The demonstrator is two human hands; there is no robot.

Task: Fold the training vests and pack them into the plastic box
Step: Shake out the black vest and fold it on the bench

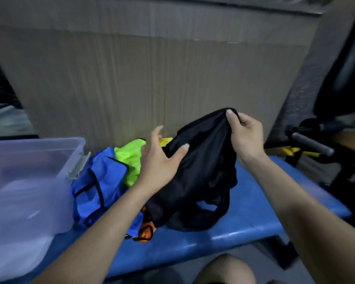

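Observation:
A black vest (203, 171) hangs crumpled above the blue table (254, 218), its lower part resting on the surface. My right hand (245, 136) pinches its top edge and lifts it. My left hand (160, 158) lies against the vest's left side with fingers spread and the thumb pressing the cloth. Left of it lies a pile: a blue vest (103, 179) with black trim, a lime green vest (129, 160), a bit of yellow vest (166, 141) and an orange vest (147, 232) partly under my left forearm. The clear plastic box (29, 181) stands at the left.
A large sheet of cardboard (152, 78) stands upright right behind the table. A dark cart or frame with grey handles (312, 144) and yellow parts stands to the right. My knee (225, 269) shows below the table's front edge.

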